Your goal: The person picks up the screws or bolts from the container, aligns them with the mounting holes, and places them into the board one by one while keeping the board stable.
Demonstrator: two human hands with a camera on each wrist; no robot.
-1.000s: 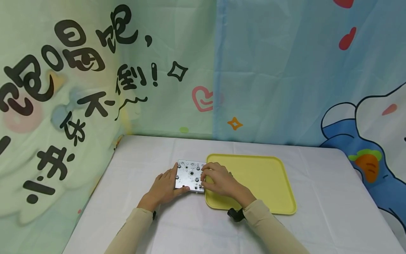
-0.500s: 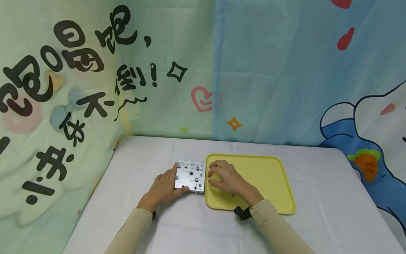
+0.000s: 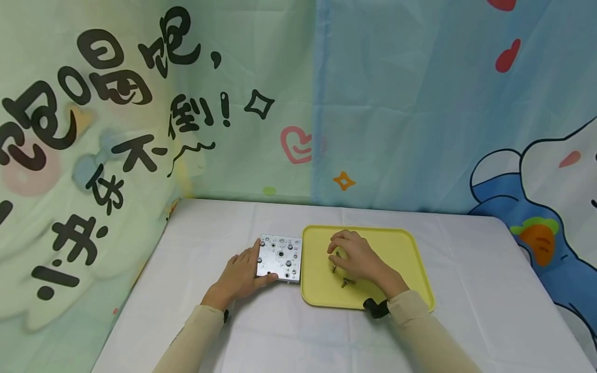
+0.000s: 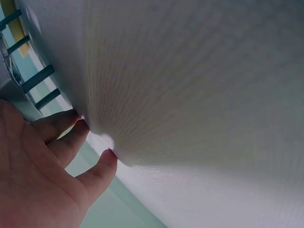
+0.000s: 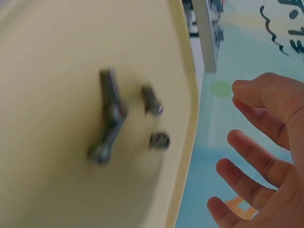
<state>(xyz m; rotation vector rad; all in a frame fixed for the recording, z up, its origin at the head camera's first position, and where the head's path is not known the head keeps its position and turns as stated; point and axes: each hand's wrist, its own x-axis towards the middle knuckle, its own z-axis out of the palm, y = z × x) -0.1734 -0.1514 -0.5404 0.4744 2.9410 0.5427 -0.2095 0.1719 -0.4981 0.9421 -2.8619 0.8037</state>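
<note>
A square silver metal plate [image 3: 280, 258] with holes and several bolt heads lies on the white cloth. Threaded bolt shanks [image 4: 38, 78] stick out from one side of it in the left wrist view. My left hand [image 3: 239, 274] rests along its left edge, thumb at its near edge, other fingertips on the cloth. Over the yellow tray [image 3: 396, 290], right of the plate, my right hand [image 3: 358, 255] hovers with loosely bent fingers and nothing seen between them. Small dark metal bolts [image 3: 346, 282] lie in the tray below it; in the right wrist view, these bolts [image 5: 111, 111] look blurred.
The table's white cloth [image 3: 489, 290] extends around the plate and tray. A printed curtain [image 3: 396, 103] hangs behind the table and another printed cloth [image 3: 93, 248] along its left side. A black wrist camera [image 3: 375, 308] sits under my right wrist.
My right hand has left the plate's right edge and moved right over the tray, bringing bolts there into view. My left hand and the plate have stayed put.
</note>
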